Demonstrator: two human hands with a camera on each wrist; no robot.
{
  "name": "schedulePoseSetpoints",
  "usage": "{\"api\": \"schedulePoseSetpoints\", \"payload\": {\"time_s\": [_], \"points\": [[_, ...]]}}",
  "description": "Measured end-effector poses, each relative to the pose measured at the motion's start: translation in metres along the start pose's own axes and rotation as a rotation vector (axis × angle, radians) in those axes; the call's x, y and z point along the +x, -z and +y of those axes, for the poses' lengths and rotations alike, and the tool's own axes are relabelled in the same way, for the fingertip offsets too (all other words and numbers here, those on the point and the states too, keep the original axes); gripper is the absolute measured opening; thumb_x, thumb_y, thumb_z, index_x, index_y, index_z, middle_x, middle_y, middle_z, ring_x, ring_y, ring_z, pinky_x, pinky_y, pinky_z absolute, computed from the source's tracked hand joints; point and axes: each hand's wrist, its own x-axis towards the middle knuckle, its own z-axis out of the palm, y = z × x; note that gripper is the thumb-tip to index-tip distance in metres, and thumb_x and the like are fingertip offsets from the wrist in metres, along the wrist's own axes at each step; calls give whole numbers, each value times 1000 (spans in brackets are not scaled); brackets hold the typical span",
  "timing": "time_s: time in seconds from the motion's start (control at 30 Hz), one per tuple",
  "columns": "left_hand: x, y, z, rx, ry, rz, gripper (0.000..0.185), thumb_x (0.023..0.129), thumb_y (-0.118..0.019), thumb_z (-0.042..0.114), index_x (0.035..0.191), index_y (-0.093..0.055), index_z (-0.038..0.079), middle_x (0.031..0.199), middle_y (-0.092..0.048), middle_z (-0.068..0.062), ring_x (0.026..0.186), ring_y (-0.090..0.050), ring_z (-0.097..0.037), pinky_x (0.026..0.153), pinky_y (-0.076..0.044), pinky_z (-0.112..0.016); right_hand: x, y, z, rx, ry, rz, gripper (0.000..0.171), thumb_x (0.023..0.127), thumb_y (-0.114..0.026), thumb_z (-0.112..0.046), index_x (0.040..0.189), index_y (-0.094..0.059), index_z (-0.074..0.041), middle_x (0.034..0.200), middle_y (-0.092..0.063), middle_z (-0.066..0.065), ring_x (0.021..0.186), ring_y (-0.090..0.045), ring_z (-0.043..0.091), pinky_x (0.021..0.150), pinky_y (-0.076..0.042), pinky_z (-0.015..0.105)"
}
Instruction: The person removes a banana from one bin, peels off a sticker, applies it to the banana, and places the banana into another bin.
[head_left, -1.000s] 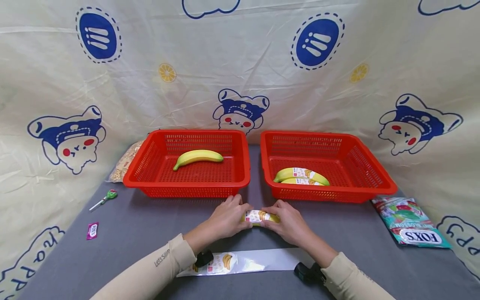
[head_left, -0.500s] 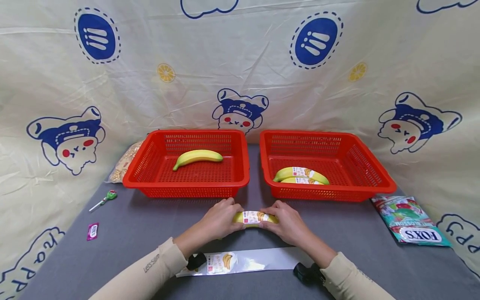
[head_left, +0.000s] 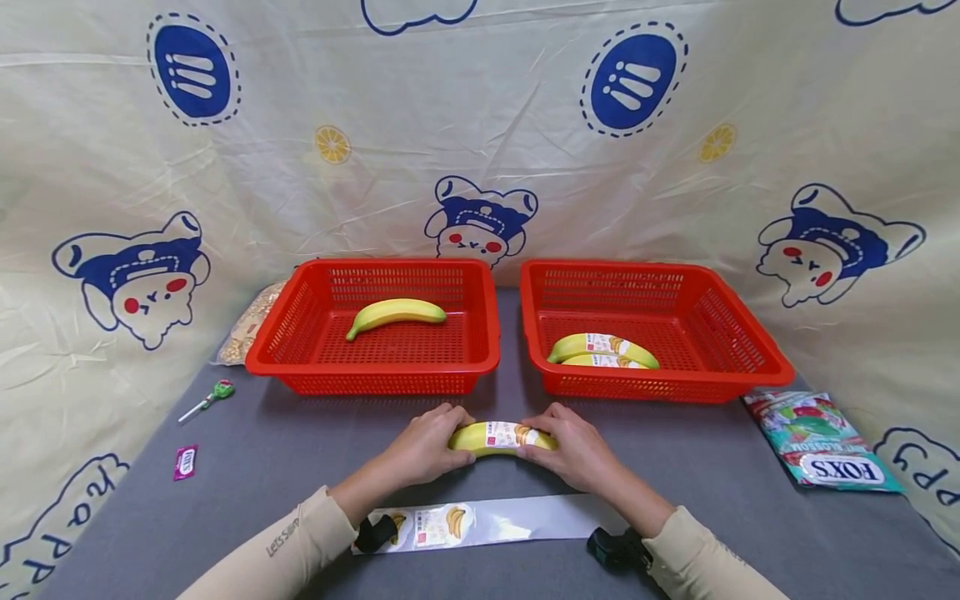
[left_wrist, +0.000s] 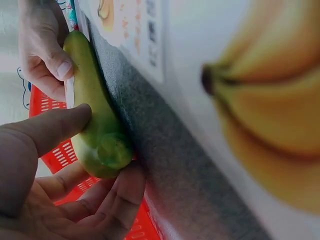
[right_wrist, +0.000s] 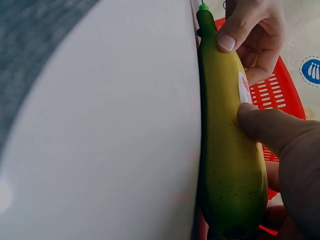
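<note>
Between both hands, a yellow banana (head_left: 474, 439) lies crosswise at the middle of the grey table, with a printed white label (head_left: 507, 434) wrapped over its top. My left hand (head_left: 423, 446) grips its left end, the thumb on the near side and the fingers curled round the far side. At the right end my right hand (head_left: 573, 447) holds the fruit, thumb close to the label's edge. In the left wrist view, the banana's (left_wrist: 92, 92) greenish end shows between thumb and fingers. The right wrist view shows the banana's (right_wrist: 227, 140) speckled near side.
A label strip (head_left: 517, 518) lies nearer the body. Behind stand two red baskets: the left basket (head_left: 375, 382) holds one plain banana (head_left: 397, 314), the right basket (head_left: 660, 390) two labelled bananas (head_left: 603, 347). A lollipop (head_left: 217, 392), purple packet (head_left: 185, 462) and candy bag (head_left: 821, 442) lie at the sides.
My left hand has slid leftward along the banana to its end, uncovering more of the fruit and of the label strip. The right hand keeps its place.
</note>
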Motion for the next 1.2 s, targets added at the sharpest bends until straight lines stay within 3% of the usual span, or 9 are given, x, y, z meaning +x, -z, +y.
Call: {"api": "schedulePoseSetpoints", "payload": {"time_s": [0.27,0.53,0.77,1.2], "points": [[-3,0,0,-48,39,2,35,74,-77,21,104,-61,11,90,-58,1,76,-50,-11,68,-40,-25,-1,0,1,-26,45,-17,44,73,-79,-32,113,-69,-16,88,-53,-4,80,-45,8,68,-36,23],[-4,0,-2,-52,35,0,32,73,-77,20,98,-59,11,86,-56,1,73,-48,-10,65,-39,-25,6,-3,-10,-62,149,-2,47,76,-75,-39,120,-66,-24,95,-55,-5,88,-42,9,71,-37,24],[-3,-1,-1,-53,44,3,31,73,-77,19,97,-58,11,86,-55,0,74,-48,-11,65,-38,-25,8,-3,-8,-114,97,1,46,74,-77,-40,114,-69,-20,87,-54,-4,82,-41,10,69,-34,25],[-3,1,0,-59,70,-23,33,74,-77,21,99,-58,12,90,-55,1,76,-48,-11,67,-38,-25,-2,6,4,-105,49,-51,48,75,-77,-37,118,-67,-17,87,-56,-3,81,-44,11,68,-35,27]]}}
